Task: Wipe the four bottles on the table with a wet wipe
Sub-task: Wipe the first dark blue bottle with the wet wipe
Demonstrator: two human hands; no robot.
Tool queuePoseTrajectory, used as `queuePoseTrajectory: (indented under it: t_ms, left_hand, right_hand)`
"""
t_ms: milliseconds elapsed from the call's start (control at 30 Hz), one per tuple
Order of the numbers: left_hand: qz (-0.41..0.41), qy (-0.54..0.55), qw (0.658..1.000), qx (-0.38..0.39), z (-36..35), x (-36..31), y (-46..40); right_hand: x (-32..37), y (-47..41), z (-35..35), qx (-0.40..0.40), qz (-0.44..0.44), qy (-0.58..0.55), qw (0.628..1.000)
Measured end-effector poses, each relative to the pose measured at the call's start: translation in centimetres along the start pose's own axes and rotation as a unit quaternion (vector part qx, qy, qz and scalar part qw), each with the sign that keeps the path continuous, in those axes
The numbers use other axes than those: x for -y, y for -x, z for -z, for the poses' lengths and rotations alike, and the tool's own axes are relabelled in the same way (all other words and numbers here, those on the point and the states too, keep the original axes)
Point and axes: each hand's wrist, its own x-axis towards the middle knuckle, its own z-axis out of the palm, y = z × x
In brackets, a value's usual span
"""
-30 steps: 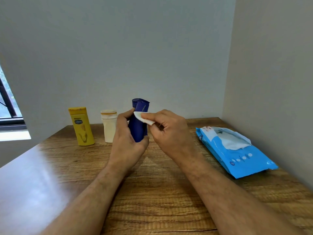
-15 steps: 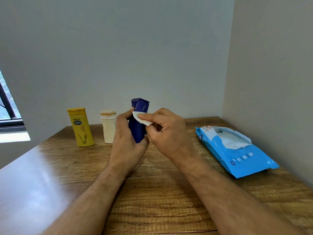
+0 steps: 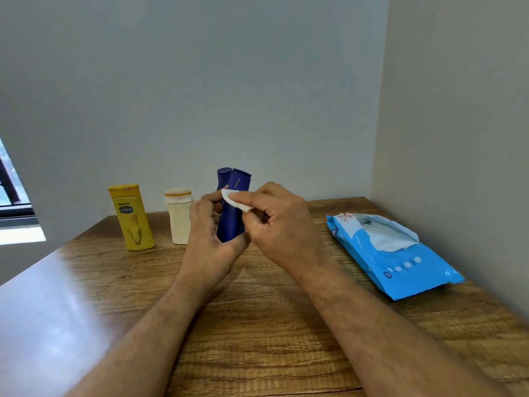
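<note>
Since the frame a second before, the wet wipe (image 3: 236, 200) had slid from the right shoulder of the held blue bottle (image 3: 232, 207) across toward its left edge, and the right hand (image 3: 282, 224) had shifted left with it. The left hand (image 3: 210, 239) gripped that bottle low on its body, fingers curled round the lower half, holding it upright just above the tabletop (image 3: 257, 325). The right hand pinched the folded wipe between thumb and forefinger and pressed it against the bottle's upper part.

A second blue bottle (image 3: 223, 174) stood right behind, mostly hidden. The yellow bottle (image 3: 132, 217) and the cream bottle (image 3: 179, 214) stood to the left, near each other but apart. The blue wipe pack (image 3: 400, 265) lay open at the right.

The held bottle looked like smooth, stiff plastic, light, and likely slippery once damp, so a firm low grip seemed sensible, leaving the cap and shoulders free. The wipe was soft and limp; a folded pad would press better.
</note>
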Motion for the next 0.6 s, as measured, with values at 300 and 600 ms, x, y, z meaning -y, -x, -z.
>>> queuePoseTrajectory:
  t_ms: [300, 600]
  left_hand:
    - [0.176, 0.341, 0.920, 0.073, 0.18, -0.11, -0.09]
    - [0.247, 0.426, 0.870, 0.003, -0.03, -0.74, -0.29]
  right_hand:
    - [-0.38, 0.22, -0.12, 0.025, -0.021, 0.013, 0.999]
    - [-0.39, 0.23, -0.31, 0.125, -0.024, 0.015, 0.992]
